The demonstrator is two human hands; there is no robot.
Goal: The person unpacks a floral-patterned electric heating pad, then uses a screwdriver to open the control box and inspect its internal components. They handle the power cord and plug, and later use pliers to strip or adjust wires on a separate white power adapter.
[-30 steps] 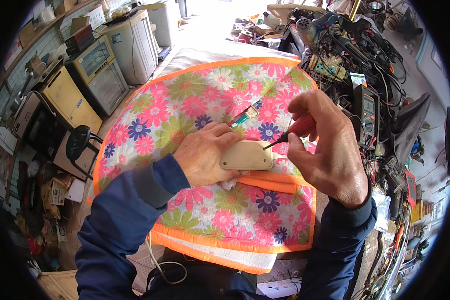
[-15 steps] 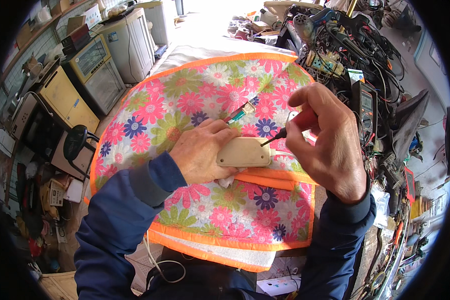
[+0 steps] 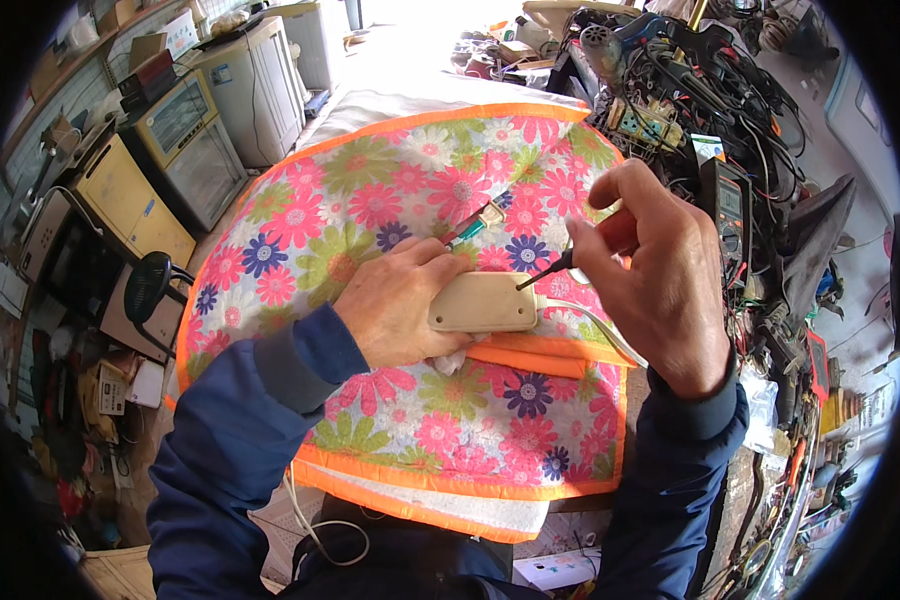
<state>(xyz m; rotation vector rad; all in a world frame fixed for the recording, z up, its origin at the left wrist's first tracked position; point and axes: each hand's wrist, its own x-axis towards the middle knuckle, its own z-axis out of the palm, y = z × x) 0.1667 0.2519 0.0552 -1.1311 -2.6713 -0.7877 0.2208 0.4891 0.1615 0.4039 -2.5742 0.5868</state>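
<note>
The right hand (image 3: 662, 280) pinches a red-and-black screwdriver (image 3: 553, 267) slanting toward eight o'clock onto the oblong cream plastic box (image 3: 482, 303), lying nine-to-three, clasped by the left hand (image 3: 392, 305).

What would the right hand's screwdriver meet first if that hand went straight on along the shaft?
The beige plastic case, near its upper-right corner. The screwdriver in the right hand appears to have its tip right there; contact depth is unclear from this view.
</note>
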